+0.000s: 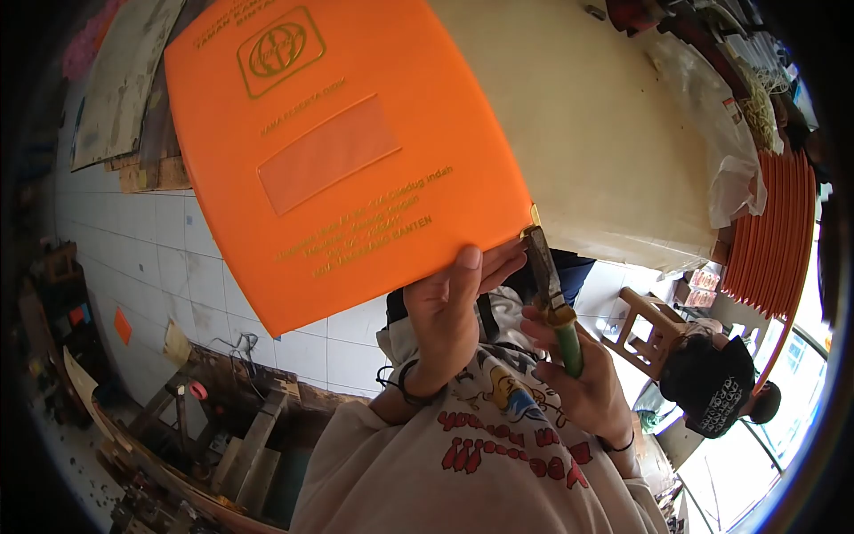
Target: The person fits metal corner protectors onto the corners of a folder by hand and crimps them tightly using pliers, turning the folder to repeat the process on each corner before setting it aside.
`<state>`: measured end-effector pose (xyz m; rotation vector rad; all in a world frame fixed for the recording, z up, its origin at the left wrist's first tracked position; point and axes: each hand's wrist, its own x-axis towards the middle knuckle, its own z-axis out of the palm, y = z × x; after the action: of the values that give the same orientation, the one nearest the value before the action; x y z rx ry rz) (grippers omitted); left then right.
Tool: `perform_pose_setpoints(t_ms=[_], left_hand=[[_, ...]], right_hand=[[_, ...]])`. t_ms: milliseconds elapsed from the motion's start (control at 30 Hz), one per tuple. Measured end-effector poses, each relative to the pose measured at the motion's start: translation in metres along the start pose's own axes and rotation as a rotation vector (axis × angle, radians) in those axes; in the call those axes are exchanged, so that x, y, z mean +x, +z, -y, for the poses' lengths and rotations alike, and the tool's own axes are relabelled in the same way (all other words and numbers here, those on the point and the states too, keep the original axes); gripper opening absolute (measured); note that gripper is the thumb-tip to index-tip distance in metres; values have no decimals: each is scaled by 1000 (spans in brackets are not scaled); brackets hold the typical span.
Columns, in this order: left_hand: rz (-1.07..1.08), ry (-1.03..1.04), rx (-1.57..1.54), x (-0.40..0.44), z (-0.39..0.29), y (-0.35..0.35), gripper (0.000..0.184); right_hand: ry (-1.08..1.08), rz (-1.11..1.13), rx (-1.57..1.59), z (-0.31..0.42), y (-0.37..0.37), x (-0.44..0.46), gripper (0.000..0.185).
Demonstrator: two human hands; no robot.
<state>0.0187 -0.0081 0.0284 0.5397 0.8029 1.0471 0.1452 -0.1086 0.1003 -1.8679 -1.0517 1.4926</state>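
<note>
Orange folder [356, 120] braced for the pliers [558, 307]

A cream tabletop [614, 125] fills the upper right of the frame. The folder spans the upper left and centre, tilted, its printed face towards the camera. The left hand [447, 307] grips its lower edge, thumb on top, probably to steady the corner. At far right, orange covers [769, 236] sit closely stacked, perhaps to save space. The right hand [578, 383] is wrapped around the pliers' green handle, their jaws at the gold-coloured corner piece [535, 214], seemingly to direct pressure there.
</note>
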Motion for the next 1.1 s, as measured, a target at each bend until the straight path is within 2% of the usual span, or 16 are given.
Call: perform_pose_setpoints(t_ms=[133, 533, 1100], left_hand=[[27, 0, -34, 0, 4, -5, 36], [-2, 37, 48, 2, 5, -4, 33], [20, 31, 66, 3, 5, -6, 33]], right_hand=[[85, 10, 53, 4, 1, 0, 44], [28, -27, 18, 5, 7, 3, 35], [50, -26, -3, 11, 7, 2, 40]])
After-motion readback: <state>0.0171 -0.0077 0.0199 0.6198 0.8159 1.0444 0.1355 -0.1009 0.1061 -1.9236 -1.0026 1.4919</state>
